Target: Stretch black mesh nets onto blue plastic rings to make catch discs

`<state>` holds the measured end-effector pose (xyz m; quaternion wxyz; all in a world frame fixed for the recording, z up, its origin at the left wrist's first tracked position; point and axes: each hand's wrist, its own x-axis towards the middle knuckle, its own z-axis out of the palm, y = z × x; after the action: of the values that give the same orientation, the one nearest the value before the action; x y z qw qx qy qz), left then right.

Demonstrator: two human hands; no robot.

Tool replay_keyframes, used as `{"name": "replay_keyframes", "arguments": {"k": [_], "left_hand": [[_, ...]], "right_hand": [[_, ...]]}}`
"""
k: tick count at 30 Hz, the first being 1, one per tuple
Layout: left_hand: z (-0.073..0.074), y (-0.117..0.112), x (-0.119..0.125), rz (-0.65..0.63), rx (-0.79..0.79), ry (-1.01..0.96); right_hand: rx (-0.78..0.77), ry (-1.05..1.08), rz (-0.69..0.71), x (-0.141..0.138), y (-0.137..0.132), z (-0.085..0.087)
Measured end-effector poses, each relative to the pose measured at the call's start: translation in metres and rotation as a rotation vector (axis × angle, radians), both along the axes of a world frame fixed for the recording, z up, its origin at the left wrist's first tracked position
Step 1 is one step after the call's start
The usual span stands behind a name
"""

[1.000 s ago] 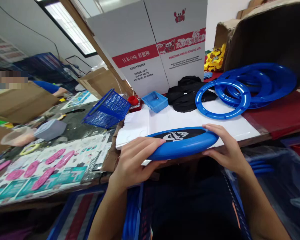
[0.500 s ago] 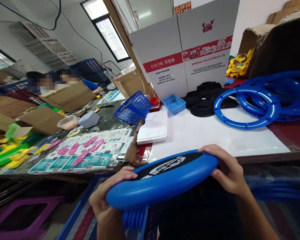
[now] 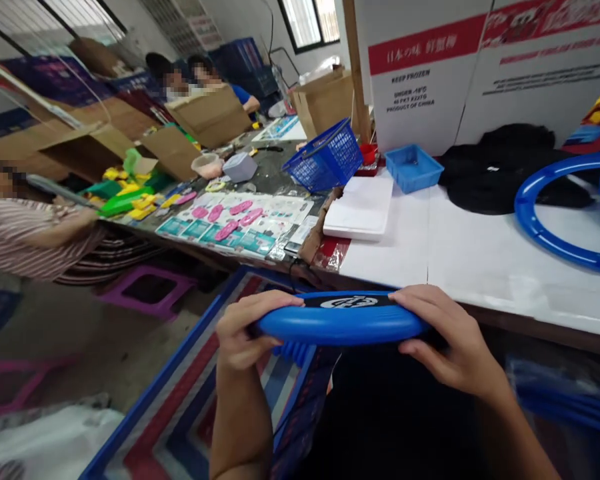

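Note:
A blue flying disc (image 3: 340, 327) with a black middle and a white logo is held nearly level in front of me, its near edge towards me. My left hand (image 3: 250, 327) grips its left rim, fingers on top and thumb beneath. On the opposite rim, my right hand (image 3: 443, 333) is closed the same way. Below the disc, several blue rings (image 3: 295, 352) show partly inside a bin lined with striped sheeting (image 3: 195, 393). A glossy blue ring (image 3: 530, 217) lies on the white tabletop to the right, overlapping black fabric pieces (image 3: 500, 173).
On the bench stand a light-blue tray (image 3: 414, 170), a white foam slab (image 3: 360, 210) and a tilted blue basket (image 3: 325, 160). Pink pieces (image 3: 240, 208) lie on printed cards farther left. A person in a striped top (image 3: 25, 233) sits near a purple stool (image 3: 150, 290).
My view has turned left and down, bringing the seated person and more of the striped bin into sight. The disc has levelled from its tilt, still in both hands.

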<state>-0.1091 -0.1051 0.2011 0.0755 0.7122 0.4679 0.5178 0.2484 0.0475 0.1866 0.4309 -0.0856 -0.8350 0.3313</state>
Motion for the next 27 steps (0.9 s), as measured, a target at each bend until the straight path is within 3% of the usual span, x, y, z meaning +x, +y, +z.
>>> {"name": "replay_keyframes", "arguments": {"k": [5, 12, 17, 21, 27], "left_hand": [[-0.009, 0.002, 0.017, -0.001, -0.055, 0.012], [-0.038, -0.006, 0.022, 0.118, -0.129, 0.020], [-0.046, -0.009, 0.017, 0.163, -0.242, 0.051], [-0.036, -0.013, 0.008, 0.077, -0.306, 0.090], [0.004, -0.019, 0.011, 0.099, -0.409, 0.270]], "right_hand": [[0.020, 0.013, -0.075, -0.008, -0.017, -0.007], [-0.099, 0.078, -0.241, -0.019, -0.028, -0.042], [-0.211, 0.069, -0.254, -0.028, -0.027, -0.065], [-0.292, 0.020, -0.172, -0.033, -0.025, -0.077], [-0.408, 0.062, -0.081, -0.044, -0.025, -0.098]]}}
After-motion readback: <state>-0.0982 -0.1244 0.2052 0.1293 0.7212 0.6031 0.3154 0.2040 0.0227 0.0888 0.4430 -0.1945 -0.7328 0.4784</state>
